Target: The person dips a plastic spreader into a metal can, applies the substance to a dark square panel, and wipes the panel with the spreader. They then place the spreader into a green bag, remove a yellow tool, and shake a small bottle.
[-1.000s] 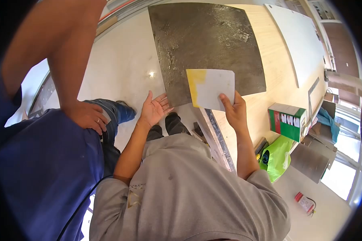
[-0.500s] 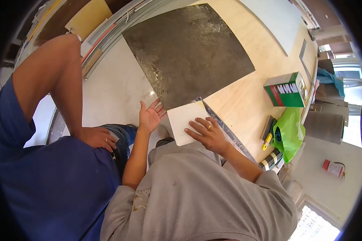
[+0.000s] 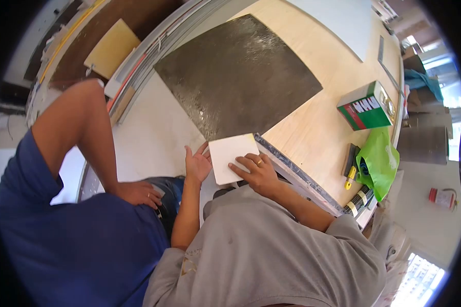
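A thin white square piece [image 3: 224,162] lies under the spread fingers of my right hand [image 3: 257,175], which grips it at its right side; the thumb is hidden. My left hand [image 3: 198,165] is palm up with its fingers apart, close beside the square's left edge. The square's top edge is by the lower corner of a large dark, shiny-patched sheet [image 3: 241,77]. That sheet rests on the pale wooden table [image 3: 299,125] and juts past its left edge.
At the left sits a person in blue [image 3: 87,230], one hand [image 3: 138,194] on the lap. On the table's right are a green and white can [image 3: 366,108], a green bag [image 3: 380,161] and a yellow cutter [image 3: 350,177]. A fire extinguisher [image 3: 442,198] is farther right.
The camera view has shifted a little. My left hand is slightly nearer the white square's left edge. My right hand keeps its grip on the square.
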A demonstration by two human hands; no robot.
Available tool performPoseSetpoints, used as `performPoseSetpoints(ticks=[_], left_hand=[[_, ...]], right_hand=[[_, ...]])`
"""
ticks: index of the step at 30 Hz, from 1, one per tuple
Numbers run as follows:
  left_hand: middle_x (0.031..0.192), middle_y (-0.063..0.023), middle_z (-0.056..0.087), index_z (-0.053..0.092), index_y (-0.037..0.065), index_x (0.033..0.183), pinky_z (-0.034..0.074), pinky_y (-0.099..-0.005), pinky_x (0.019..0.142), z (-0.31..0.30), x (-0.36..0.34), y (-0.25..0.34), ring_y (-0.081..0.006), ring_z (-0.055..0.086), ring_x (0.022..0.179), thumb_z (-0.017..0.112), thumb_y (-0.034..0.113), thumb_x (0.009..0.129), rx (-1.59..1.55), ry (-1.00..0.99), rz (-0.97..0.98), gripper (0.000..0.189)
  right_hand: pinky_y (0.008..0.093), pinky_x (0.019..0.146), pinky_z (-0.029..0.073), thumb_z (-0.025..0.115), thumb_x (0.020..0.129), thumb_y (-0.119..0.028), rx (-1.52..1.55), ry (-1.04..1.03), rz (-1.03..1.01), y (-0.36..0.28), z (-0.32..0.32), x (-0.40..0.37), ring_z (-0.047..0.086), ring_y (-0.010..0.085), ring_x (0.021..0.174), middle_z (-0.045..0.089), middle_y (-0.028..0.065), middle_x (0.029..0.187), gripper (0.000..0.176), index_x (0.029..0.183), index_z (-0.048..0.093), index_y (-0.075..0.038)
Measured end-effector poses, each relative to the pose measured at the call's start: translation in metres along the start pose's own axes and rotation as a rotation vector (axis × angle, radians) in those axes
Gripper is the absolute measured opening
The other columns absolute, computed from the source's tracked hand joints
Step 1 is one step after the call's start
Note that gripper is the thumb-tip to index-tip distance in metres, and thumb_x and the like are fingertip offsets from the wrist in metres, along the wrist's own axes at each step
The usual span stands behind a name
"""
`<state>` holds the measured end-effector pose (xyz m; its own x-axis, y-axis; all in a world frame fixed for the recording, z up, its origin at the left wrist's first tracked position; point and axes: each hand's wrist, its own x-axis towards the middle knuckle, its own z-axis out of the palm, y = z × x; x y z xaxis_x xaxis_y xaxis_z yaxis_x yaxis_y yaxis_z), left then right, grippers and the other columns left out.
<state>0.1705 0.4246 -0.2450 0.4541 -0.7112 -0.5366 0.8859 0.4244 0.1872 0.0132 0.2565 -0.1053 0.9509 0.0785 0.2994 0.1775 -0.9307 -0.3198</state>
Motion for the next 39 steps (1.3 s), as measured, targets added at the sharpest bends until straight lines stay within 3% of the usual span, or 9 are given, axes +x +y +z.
performPoseSetpoints(ticks=[4,7,14,18,21,22,27,33,39], left_hand=[[0.138,-0.0198,0.036,0.034,0.004,0.137,0.024,-0.0476,0.107,-0.003,0.002,0.006,-0.0314,0.035,0.126,0.029,0.071,0.084,-0.007,-0.011,-0.003,0.085],[0.145,-0.0194,0.025,0.029,0.006,0.141,0.017,-0.0496,0.11,-0.004,0.0,0.013,-0.0323,0.022,0.134,0.032,0.07,0.084,-0.011,0.007,0.011,0.086],[0.148,-0.0211,0.017,0.022,0.005,0.143,0.013,-0.0501,0.111,0.026,-0.002,0.026,-0.0323,0.017,0.138,0.034,0.068,0.085,-0.034,0.067,0.025,0.087],[0.149,-0.0236,0.013,0.015,0.006,0.145,0.013,-0.0506,0.111,0.03,-0.006,0.033,-0.0338,0.015,0.138,0.037,0.068,0.084,0.046,0.067,0.061,0.09],[0.148,-0.023,0.016,0.011,0.008,0.146,0.013,-0.0509,0.11,0.013,0.001,0.04,-0.0336,0.018,0.138,0.039,0.07,0.083,0.103,0.072,0.081,0.092],[0.148,-0.0229,0.019,0.01,0.01,0.146,0.012,-0.0511,0.11,0.015,0.0,0.04,-0.0337,0.019,0.137,0.039,0.07,0.082,0.105,0.119,0.111,0.093],[0.147,-0.0175,0.026,0.011,0.01,0.146,0.015,-0.0545,0.108,0.004,-0.002,0.053,-0.0304,0.024,0.137,0.04,0.072,0.08,0.209,0.286,0.224,0.095],[0.142,-0.0161,0.035,0.018,0.008,0.143,0.018,-0.0545,0.107,0.021,-0.014,0.076,-0.0307,0.029,0.134,0.045,0.068,0.081,0.536,0.593,0.496,0.091],[0.132,-0.0157,0.044,0.036,0.004,0.131,0.034,-0.0501,0.096,0.048,-0.002,0.111,-0.0307,0.044,0.121,0.055,0.047,0.085,0.967,0.529,0.997,0.066]], right_hand=[[0.0366,0.077,0.045,0.054,0.077,0.001,0.246,0.163,0.15,0.017,-0.028,-0.001,0.058,0.0277,0.089,0.061,0.014,0.1,0.037,0.112,0.059,-0.008],[0.0381,0.079,0.047,0.056,0.084,-0.005,0.553,0.17,1.002,0.042,-0.067,-0.003,0.059,0.0362,0.088,0.063,0.0203,0.094,0.033,0.116,0.054,0.001],[0.0306,0.077,0.048,0.057,0.089,-0.011,0.855,1.033,1.128,0.204,-0.048,-0.094,0.06,0.0203,0.091,0.062,0.015,0.103,0.032,0.115,0.053,0.006],[0.0339,0.084,0.047,0.059,0.087,-0.016,0.851,1.012,1.127,0.247,-0.059,-0.099,0.059,0.0256,0.098,0.06,0.0178,0.11,0.041,0.121,0.049,0.005],[0.0404,0.089,0.045,0.065,0.082,-0.03,0.01,0.989,1.325,0.301,-0.037,-0.081,0.056,0.0324,0.105,0.058,0.0215,0.116,0.057,0.124,0.047,0.005],[0.0422,0.092,0.043,0.065,0.081,-0.033,0.256,0.787,1.488,0.309,-0.048,-0.074,0.054,0.0373,0.108,0.056,0.0248,0.118,0.06,0.124,0.047,0.005],[0.0413,0.1,0.037,0.061,0.082,-0.045,0.541,0.185,1.361,0.299,-0.004,-0.007,0.047,0.0363,0.117,0.051,0.0247,0.124,0.07,0.126,0.043,0.005],[0.0334,0.092,0.042,0.057,0.09,-0.019,1.357,0.437,0.722,0.143,-0.067,0.024,0.054,0.0174,0.103,0.06,0.0121,0.112,0.039,0.122,0.05,0.003],[0.0338,0.089,0.045,0.057,0.091,-0.02,1.541,0.785,0.82,0.118,-0.127,-0.048,0.057,0.0184,0.101,0.06,0.0117,0.111,0.041,0.123,0.048,0.004]])
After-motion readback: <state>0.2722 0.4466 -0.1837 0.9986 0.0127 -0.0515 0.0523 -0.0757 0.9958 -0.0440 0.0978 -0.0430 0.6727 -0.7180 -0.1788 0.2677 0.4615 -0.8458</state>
